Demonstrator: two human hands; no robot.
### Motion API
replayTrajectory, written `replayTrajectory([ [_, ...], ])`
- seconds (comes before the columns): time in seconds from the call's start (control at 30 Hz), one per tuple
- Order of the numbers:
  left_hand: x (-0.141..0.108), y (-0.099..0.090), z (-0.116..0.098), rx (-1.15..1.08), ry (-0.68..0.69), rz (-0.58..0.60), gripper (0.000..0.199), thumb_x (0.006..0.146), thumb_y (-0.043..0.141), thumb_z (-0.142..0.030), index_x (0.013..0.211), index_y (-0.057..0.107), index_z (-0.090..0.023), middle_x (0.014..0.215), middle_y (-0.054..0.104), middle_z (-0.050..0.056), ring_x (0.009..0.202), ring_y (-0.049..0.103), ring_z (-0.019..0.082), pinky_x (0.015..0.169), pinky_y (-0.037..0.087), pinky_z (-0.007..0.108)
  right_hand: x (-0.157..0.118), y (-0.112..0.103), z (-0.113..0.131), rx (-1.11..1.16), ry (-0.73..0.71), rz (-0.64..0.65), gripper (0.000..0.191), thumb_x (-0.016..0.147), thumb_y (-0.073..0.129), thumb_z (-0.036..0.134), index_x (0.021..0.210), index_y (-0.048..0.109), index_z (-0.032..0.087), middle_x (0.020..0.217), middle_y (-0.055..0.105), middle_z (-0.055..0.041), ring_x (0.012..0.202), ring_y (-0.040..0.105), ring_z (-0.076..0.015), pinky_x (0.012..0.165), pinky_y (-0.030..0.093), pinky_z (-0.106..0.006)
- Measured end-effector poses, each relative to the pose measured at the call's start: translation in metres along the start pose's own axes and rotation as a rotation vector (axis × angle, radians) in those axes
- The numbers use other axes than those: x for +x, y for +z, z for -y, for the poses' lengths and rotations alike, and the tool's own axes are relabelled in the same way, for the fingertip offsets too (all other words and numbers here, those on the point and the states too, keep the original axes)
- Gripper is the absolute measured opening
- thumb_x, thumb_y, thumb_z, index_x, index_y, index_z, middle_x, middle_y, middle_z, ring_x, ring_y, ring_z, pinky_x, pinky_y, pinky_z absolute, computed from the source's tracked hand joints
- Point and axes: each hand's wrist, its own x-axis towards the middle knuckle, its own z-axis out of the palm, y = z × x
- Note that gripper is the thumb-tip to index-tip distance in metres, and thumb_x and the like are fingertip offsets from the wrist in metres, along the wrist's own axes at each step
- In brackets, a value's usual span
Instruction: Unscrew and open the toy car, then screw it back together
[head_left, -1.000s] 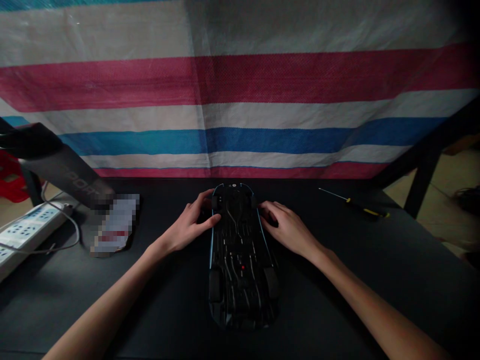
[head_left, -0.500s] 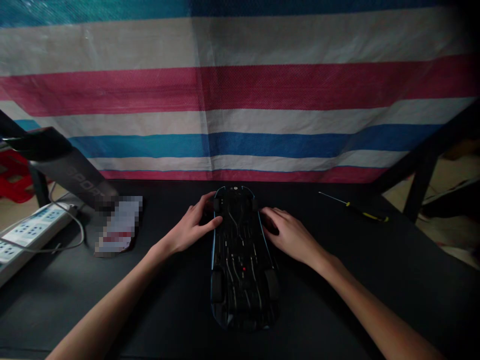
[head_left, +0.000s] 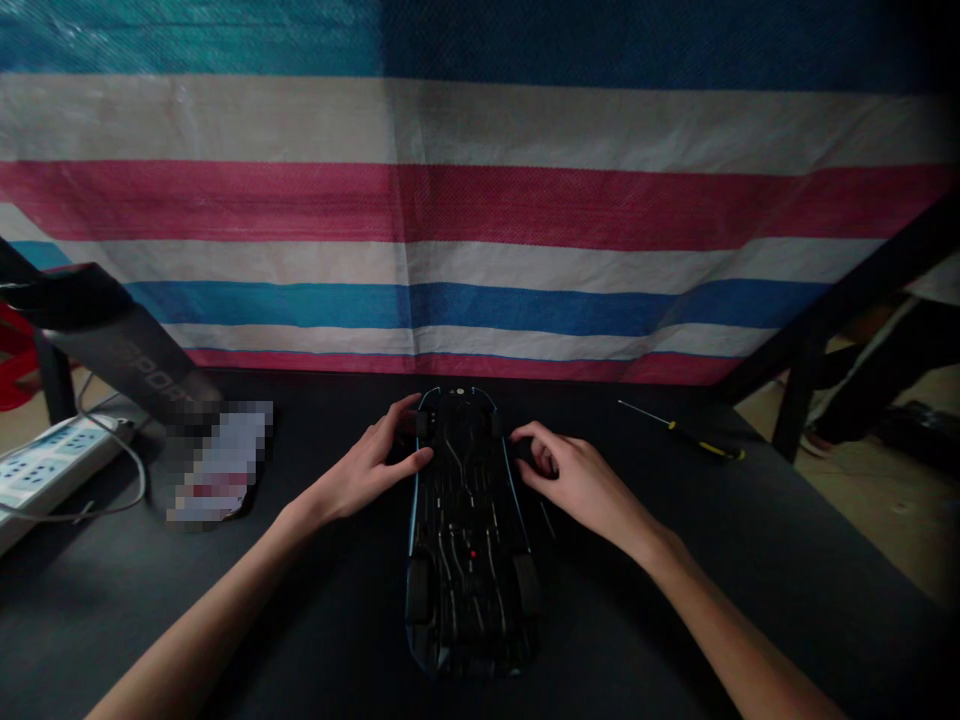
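A model car lies upside down on the black tabletop, its dark underside and wheels facing up and one narrow end pointing away from me. Its blue body shows only as a thin edge along the sides. My left hand grips the far left part, thumb on the edge and fingers round by the wheel, partly hidden. On the opposite side, my right hand is beside the body, fingers bent and thumb apart from the index finger. Nothing shows clearly between them; the gap is dark. A thin pale line lies below that hand.
A screwdriver with a yellow and black handle lies to the right. On the left are a grey bottle, a blurred-out item and a white power strip with a cable. A striped sheet hangs behind the table.
The view has shifted, so everything sits a little lower and further left. My right hand's fingers have bent more and its thumb has come away from the car's side. The left hand keeps its hold.
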Motion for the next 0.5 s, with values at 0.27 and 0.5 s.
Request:
replayTrajectory([
  [0.27,0.001,-0.015,-0.085,0.481,0.212,0.018,0.043,0.098,0.057,-0.042,0.139,0.054,-0.029,0.133,0.057,0.008,0.124,0.056,0.029,0.106,0.048,0.048,0.011,-0.077,0.04,0.099,-0.059,-0.109,0.016,0.097,0.062,0.036,0.11,0.06,0.027,0.088,0.066,0.0016,0.077,0.064,-0.0151,0.072,0.05,-0.026],
  [0.5,0.02,0.003,-0.125,0.696,0.241,0.355,0.049,0.087,0.072,-0.048,0.126,0.063,-0.02,0.12,0.069,0.011,0.102,0.072,0.032,0.08,0.057,0.039,0.035,-0.099,0.078,-0.012,-0.182,0.071,0.006,0.098,0.062,0.032,0.096,0.061,0.026,0.073,0.062,0.0065,0.062,0.057,-0.0106,0.059,0.041,-0.023],
])
